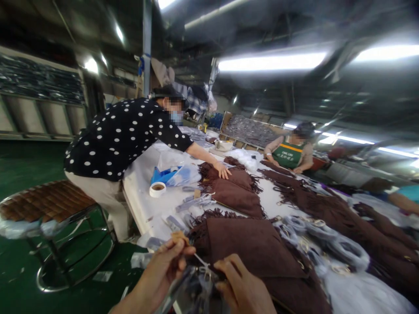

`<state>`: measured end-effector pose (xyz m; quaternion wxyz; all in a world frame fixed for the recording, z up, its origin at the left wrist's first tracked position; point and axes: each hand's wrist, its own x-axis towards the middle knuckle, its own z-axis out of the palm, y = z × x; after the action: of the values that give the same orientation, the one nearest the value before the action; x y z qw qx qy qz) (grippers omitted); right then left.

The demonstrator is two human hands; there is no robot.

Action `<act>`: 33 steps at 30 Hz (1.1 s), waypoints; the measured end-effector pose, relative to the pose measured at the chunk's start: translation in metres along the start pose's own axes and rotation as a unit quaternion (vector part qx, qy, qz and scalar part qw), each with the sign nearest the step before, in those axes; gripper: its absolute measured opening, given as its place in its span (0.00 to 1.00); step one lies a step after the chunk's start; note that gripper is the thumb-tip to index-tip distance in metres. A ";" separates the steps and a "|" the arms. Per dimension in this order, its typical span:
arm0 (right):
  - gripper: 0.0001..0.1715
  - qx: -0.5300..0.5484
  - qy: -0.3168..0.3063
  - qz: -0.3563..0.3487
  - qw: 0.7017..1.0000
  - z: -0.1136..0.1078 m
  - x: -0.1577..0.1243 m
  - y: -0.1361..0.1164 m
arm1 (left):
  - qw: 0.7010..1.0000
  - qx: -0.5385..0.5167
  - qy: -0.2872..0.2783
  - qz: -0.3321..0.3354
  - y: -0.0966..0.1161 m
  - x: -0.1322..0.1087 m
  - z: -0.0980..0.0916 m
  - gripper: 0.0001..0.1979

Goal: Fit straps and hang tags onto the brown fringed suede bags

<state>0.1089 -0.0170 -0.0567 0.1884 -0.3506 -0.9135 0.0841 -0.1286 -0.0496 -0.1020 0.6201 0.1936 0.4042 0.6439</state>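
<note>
My left hand (160,268) pinches a small tan tag (180,237) between thumb and fingers. From the tag a white string (199,261) runs across to my right hand (242,283), whose curled fingers close on its loops. Below the string is a clear plastic-wrapped bundle (206,288), dark inside and blurred. Just beyond my hands lies a dark brown fringed bag (242,242), flap upward, on the white table (149,213).
More brown fringed bags (237,196) and plastic-wrapped straps (347,248) cover the table. A tape roll (157,189) sits left. One co-worker in polka dots (124,135) touches a bag; another wears a green apron (288,155). A stool (49,205) stands left.
</note>
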 end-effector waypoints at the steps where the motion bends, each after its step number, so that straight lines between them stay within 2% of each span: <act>1: 0.20 -0.020 -0.010 -0.005 1.000 -0.004 -0.002 0.006 | 0.999 0.013 0.037 0.028 0.006 0.003 -0.006 0.19; 2: 0.27 -0.046 -0.004 -0.003 0.999 -0.008 -0.004 0.012 | 0.994 0.045 0.069 0.065 0.014 0.006 -0.012 0.21; 4: 0.33 -0.121 0.036 0.001 0.992 -0.017 -0.008 0.027 | 0.970 0.149 0.115 0.157 0.030 0.012 -0.020 0.26; 6: 0.36 -0.202 0.073 -0.011 0.977 -0.023 -0.010 0.043 | 0.918 0.272 0.139 0.254 0.037 0.014 -0.018 0.33; 7: 0.38 -0.231 0.081 -0.021 0.969 -0.024 -0.010 0.050 | 0.886 0.337 0.128 0.293 0.035 0.013 -0.013 0.34; 8: 0.38 -0.250 0.080 -0.034 0.964 -0.024 -0.010 0.056 | 0.852 0.402 0.093 0.322 0.031 0.011 -0.006 0.35; 10: 0.34 -0.261 0.067 -0.050 0.962 -0.024 -0.007 0.064 | 0.777 0.523 -0.037 0.347 0.016 0.007 0.015 0.33; 12: 0.26 -0.248 0.052 -0.054 0.966 -0.027 -0.002 0.067 | 0.702 0.605 -0.164 0.338 0.000 0.006 0.041 0.35; 14: 0.22 -0.220 0.044 -0.038 0.974 -0.037 0.004 0.066 | 0.656 0.649 -0.216 0.319 -0.010 0.008 0.065 0.40; 17: 0.18 -0.176 0.045 0.004 0.983 -0.064 0.018 0.060 | 0.633 0.683 -0.203 0.303 -0.002 0.018 0.097 0.43; 18: 0.16 -0.170 0.054 0.016 0.984 -0.074 0.024 0.058 | 0.625 0.691 -0.194 0.306 0.007 0.024 0.107 0.40; 20: 0.09 -0.178 0.098 0.031 0.979 -0.091 0.038 0.059 | 0.596 0.713 -0.178 0.324 0.032 0.038 0.129 0.25; 21: 0.07 -0.190 0.131 0.037 0.972 -0.097 0.046 0.062 | 0.567 0.733 -0.184 0.328 0.046 0.049 0.141 0.17; 23: 0.09 -0.212 0.202 0.059 0.954 -0.105 0.061 0.072 | 0.499 0.765 -0.181 0.365 0.073 0.076 0.170 0.11; 25: 0.13 -0.221 0.249 0.099 0.938 -0.107 0.074 0.085 | 0.440 0.755 -0.194 0.446 0.091 0.111 0.199 0.11; 27: 0.18 -0.225 0.263 0.131 0.929 -0.107 0.079 0.097 | 0.408 0.729 -0.186 0.517 0.094 0.149 0.218 0.14; 29: 0.22 -0.225 0.237 0.146 0.934 -0.107 0.074 0.104 | 0.420 0.713 -0.151 0.541 0.087 0.185 0.220 0.18; 30: 0.22 -0.221 0.209 0.155 0.940 -0.106 0.067 0.106 | 0.429 0.718 -0.138 0.530 0.080 0.200 0.213 0.20; 31: 0.20 -0.212 0.174 0.168 0.947 -0.106 0.058 0.107 | 0.432 0.736 -0.139 0.503 0.074 0.213 0.201 0.22; 33: 0.17 -0.180 0.081 0.188 0.962 -0.102 0.035 0.104 | 0.421 0.766 -0.174 0.454 0.061 0.230 0.165 0.22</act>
<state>0.1897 0.0857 0.0169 0.1769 -0.5500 -0.8127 -0.0762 -0.0799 0.2224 -0.0144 -0.1091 0.8522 0.4673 0.2086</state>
